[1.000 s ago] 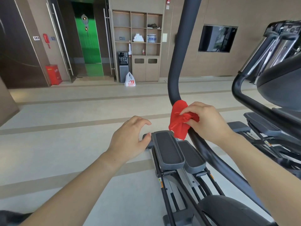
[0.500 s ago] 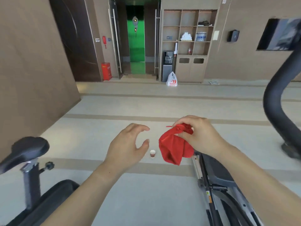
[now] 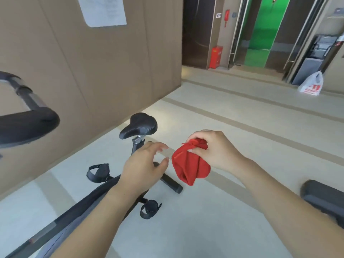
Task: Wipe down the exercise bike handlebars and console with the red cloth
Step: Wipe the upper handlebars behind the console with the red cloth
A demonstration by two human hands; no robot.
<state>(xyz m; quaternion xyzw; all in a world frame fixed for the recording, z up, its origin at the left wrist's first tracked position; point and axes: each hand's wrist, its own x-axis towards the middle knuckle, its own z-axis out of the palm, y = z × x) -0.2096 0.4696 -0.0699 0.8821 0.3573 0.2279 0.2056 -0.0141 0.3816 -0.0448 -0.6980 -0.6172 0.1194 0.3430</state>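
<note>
My right hand pinches the bunched top of the red cloth, which hangs in the air below my fingers. Just left of the cloth, my left hand hovers with loosely curved fingers and holds nothing. Below and behind my hands stands the exercise bike, with its black saddle and strapped pedals. A black handlebar with a grey grip section juts in at the left edge, apart from both hands. The console is out of view.
A brown wall with a paper notice runs close behind the bike. A grey pedal of another machine sits at the right edge. Pale floor stretches toward a doorway, a red box and a white plastic bag.
The view has swung left from the elliptical machine to the exercise bike. My right hand came off the elliptical's bar with the cloth; both hands kept their pose.
</note>
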